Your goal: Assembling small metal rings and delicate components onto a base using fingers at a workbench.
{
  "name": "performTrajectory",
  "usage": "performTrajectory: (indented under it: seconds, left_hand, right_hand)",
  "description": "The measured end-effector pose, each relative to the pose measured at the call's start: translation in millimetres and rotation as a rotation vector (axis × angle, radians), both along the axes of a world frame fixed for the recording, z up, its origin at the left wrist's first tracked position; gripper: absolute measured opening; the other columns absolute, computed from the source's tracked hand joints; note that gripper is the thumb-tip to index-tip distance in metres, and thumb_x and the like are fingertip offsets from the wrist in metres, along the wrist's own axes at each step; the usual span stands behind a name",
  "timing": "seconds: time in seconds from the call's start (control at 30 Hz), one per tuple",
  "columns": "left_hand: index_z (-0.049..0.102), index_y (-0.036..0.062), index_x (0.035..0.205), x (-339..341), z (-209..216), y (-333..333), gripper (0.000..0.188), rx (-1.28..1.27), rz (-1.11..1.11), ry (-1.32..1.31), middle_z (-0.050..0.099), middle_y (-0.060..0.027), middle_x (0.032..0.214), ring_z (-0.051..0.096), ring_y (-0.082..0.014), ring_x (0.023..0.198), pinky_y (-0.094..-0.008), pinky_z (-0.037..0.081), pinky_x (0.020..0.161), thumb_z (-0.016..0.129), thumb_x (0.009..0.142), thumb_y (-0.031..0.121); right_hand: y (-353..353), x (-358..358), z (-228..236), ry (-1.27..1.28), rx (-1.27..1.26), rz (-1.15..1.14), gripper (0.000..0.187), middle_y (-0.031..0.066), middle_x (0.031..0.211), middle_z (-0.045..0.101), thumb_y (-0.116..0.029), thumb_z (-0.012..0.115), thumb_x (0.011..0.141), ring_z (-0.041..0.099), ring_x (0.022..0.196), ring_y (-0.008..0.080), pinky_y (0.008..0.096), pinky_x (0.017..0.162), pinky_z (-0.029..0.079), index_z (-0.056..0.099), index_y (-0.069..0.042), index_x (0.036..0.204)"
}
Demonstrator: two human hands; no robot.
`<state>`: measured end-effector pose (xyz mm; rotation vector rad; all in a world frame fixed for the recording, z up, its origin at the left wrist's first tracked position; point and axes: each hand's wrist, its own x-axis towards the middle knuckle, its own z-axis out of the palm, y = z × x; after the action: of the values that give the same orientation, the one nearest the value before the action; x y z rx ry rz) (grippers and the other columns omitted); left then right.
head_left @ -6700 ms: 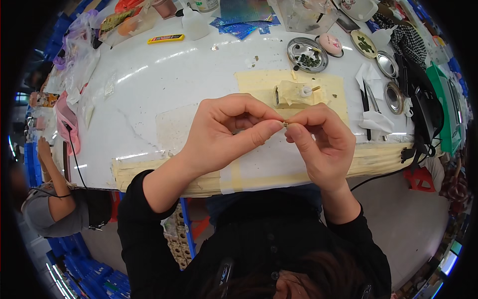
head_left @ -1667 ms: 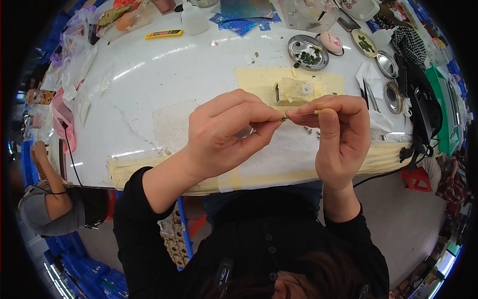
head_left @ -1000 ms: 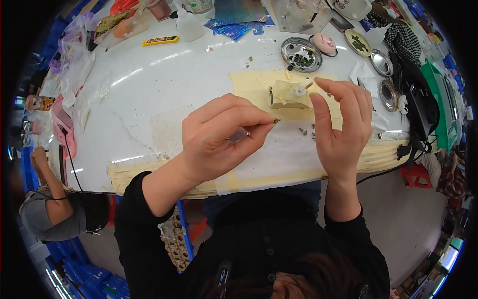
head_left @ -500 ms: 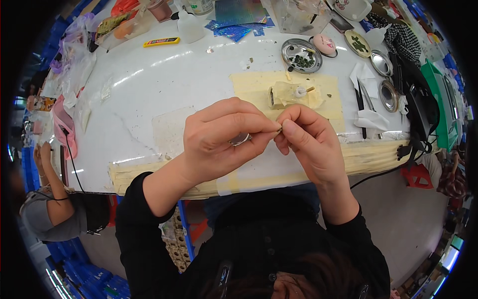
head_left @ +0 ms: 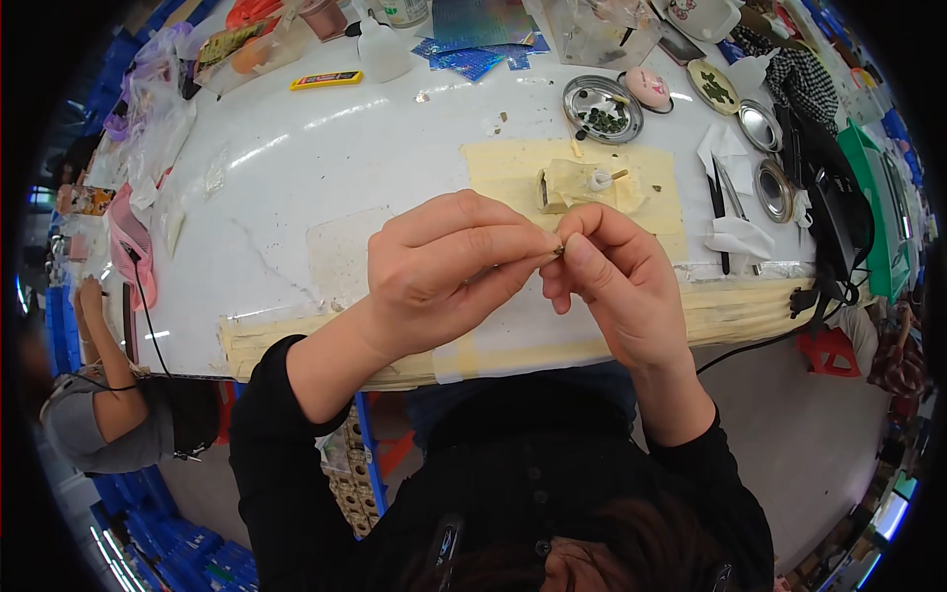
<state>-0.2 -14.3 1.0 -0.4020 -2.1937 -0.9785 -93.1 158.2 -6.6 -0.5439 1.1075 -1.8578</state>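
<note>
Both hands meet fingertip to fingertip over the near part of the white table (head_left: 266, 197). My left hand (head_left: 449, 266) is closed, its thumb and fingers pinching from the left. From the other side, the thumb and forefinger of my right hand (head_left: 621, 276) pinch too. Between the tips sits a tiny dark piece (head_left: 558, 251), too small to name. Just beyond the hands is a small block wrapped in yellow tape (head_left: 572, 187), with a white nozzle-like tip on it. Behind it, a round metal dish (head_left: 603, 107) holds several small dark green pieces.
Tweezers (head_left: 728, 187) lie on white tissue at the right, near metal lids (head_left: 772, 189) and a dish of green pieces (head_left: 712, 87). A yellow box (head_left: 327, 81), a white squeeze bottle (head_left: 383, 54) and blue shiny sheets (head_left: 478, 44) stand at the back. Another person's arm (head_left: 107, 335) shows at far left.
The left fingers have drawn closer together, and a silvery ring-like glint seen beneath them is now hidden. Both hands stay joined at the tiny piece. The view has shifted slightly.
</note>
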Motion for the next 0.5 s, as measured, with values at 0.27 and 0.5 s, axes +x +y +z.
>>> performTrajectory:
  seconds: [0.27, 0.5]
  left_hand:
    - [0.070, -0.0001, 0.095, -1.8, -3.1, -2.1, 0.020, 0.248, -0.113, -0.158, 0.068, -0.0107, 0.088, 0.066, -0.0179, 0.076, -0.0253, 0.050, 0.065, 0.072, 0.077, -0.008]
    - [0.070, -0.0001, 0.094, -2.0, -1.6, -1.1, 0.019, 0.305, -0.109, -0.173, 0.069, -0.0108, 0.086, 0.066, -0.0185, 0.076, -0.0253, 0.051, 0.065, 0.073, 0.076, -0.007]
  right_hand:
    - [-0.8, -0.8, -1.7, -0.043, 0.000, 0.014, 0.016, 0.0019, 0.081, 0.062, -0.018, 0.056, 0.098, 0.059, 0.072, 0.0084, 0.0234, 0.064, 0.050, 0.058, -0.003, 0.097]
    - [-1.3, -2.9, 1.8, -0.034, 0.003, 0.021, 0.015, 0.0012, 0.079, 0.061, -0.018, 0.058, 0.097, 0.058, 0.071, 0.0080, 0.0233, 0.064, 0.049, 0.059, -0.002, 0.095]
